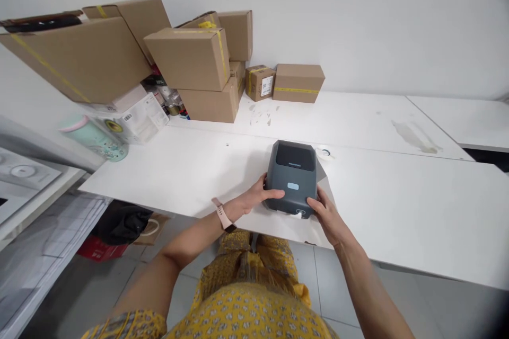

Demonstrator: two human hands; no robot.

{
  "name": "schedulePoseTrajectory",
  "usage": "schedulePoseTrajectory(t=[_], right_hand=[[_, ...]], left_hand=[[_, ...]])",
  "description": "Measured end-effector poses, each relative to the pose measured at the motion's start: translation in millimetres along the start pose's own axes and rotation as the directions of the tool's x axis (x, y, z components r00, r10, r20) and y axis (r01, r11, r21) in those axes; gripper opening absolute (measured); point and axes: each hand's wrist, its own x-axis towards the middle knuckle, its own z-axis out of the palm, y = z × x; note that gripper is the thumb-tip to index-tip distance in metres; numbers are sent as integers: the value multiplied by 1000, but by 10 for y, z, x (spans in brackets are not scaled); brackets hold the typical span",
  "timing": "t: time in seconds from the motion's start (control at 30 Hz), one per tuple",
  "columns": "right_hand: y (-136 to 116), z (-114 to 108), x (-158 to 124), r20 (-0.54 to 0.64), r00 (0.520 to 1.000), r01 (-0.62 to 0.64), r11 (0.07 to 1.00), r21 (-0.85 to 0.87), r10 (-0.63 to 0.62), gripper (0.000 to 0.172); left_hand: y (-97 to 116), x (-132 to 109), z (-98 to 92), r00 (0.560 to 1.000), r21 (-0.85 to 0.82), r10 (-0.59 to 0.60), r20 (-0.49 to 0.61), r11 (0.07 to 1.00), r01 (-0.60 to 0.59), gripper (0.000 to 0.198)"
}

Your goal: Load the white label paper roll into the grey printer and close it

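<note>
A: Where is the printer [292,169], as you see it?

B: On the worktop [397,196], near its front edge and right ahead of the person. It sits between the two hands, touching both, with the roll of tape [326,153] just beyond its far right corner.

A: And how are the hands set?

B: The left hand [258,194] curls around the left side, its thumb laid over the top near the pale blue button [293,186]. The right hand [326,215] cups the near right corner, thumb on top, fingers down the side. Together they clasp the casing from both sides. I can't tell whether any fingertips reach underneath.

A: How would you expect it to handle?

B: Stiff, I'd say, like hard plastic, and probably fairly weighty for its bulk. The rounded sides look smooth, so a one-handed hold could slip.

A: Best place to grip?

B: Low on both sides, palms opposite each other, as far under as the fingers go. I'd stay off the dark window [296,155], which may be weaker, and clear of the white strip [299,215] at the near edge.
</note>
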Motion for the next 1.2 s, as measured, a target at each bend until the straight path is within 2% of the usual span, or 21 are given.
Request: schedulePoseTrajectory(t=[0.1, 0.23, 0.27, 0.33, 0.37, 0.4, 0.43, 0.47, 0.5, 0.53, 0.57, 0.6, 0.63, 0.67, 0.73, 0.8, 0.83, 0.93, 1.0, 1.1, 1.2], right_hand=[[52, -17, 33, -19, 997, 68, 998, 14, -68, 84], [133, -13, 45, -5, 992, 127, 992, -16, -127, 84], [143, 5, 32, -14, 986, 168, 985, -41, -169, 82], [153, 67, -17, -64, 949, 299, 946, -127, -309, 76], [154, 108, -51, -87, 916, 370, 909, -193, -392, 71], [154, 151, -88, -93, 880, 428, 864, -266, -465, 64], [153, 193, -126, -79, 850, 469, 817, -336, -521, 55], [151, 228, -161, -54, 830, 493, 776, -394, -555, 46], [148, 255, -192, -30, 819, 504, 744, -438, -573, 42], [144, 272, -215, -15, 815, 507, 725, -466, -579, 41], [139, 281, -232, -11, 813, 506, 715, -483, -583, 44], [134, 282, -242, -12, 810, 505, 709, -493, -586, 46], [128, 279, -248, -14, 810, 503, 707, -498, -586, 48], [122, 274, -250, -13, 811, 502, 706, -500, -585, 48], [113, 267, -252, -9, 811, 500, 702, -507, -584, 47], [109, 268, -254, -9, 808, 500, 693, -519, -589, 48], [110, 270, -255, -8, 805, 501, 687, -527, -593, 49], [126, 273, -253, 4, 795, 511, 666, -543, -606, 49], [142, 270, -244, 11, 786, 519, 651, -554, -618, 48], [152, 268, -228, 17, 758, 529, 600, -600, -652, 47], [127, 285, -224, 58, 698, 519, 448, -728, -714, 41]], left_hand=[[37, 26, 28, 988, -214, -151, 0, 966, 148, 75], [52, 18, 66, 984, -290, -178, -18, 943, 165, 81], [29, -22, 92, 983, -287, -177, -45, 945, 157, 81], [-49, -169, 179, 966, -254, -195, -170, 956, 148, 81], [-99, -272, 236, 934, -226, -217, -285, 962, 154, 80], [-147, -385, 296, 878, -199, -241, -414, 965, 171, 81], [-188, -499, 355, 803, -198, -262, -536, 963, 182, 77], [-214, -601, 408, 747, -229, -290, -598, 955, 187, 67], [-223, -681, 450, 749, -289, -337, -571, 936, 201, 55], [-215, -732, 481, 789, -373, -423, -446, 889, 266, 47], [-194, -750, 499, 817, -454, -518, -252, 809, 372, 44], [-165, -737, 509, 809, -498, -586, -41, 714, 492, 43], [-135, -700, 512, 774, -503, -620, 129, 632, 590, 42], [-110, -646, 513, 739, -491, -633, 229, 581, 649, 40], [-87, -535, 521, 703, -466, -648, 293, 546, 697, 35], [-93, -469, 549, 712, -454, -656, 249, 570, 684, 33], [-100, -462, 569, 731, -443, -650, 208, 604, 663, 33], [-111, -521, 633, 836, -371, -547, 44, 768, 522, 39], [-110, -580, 669, 886, -321, -462, -29, 844, 430, 45], [-122, -622, 703, 903, -279, -422, -79, 879, 386, 52], [-170, -611, 714, 897, -240, -430, -99, 886, 398, 57]])
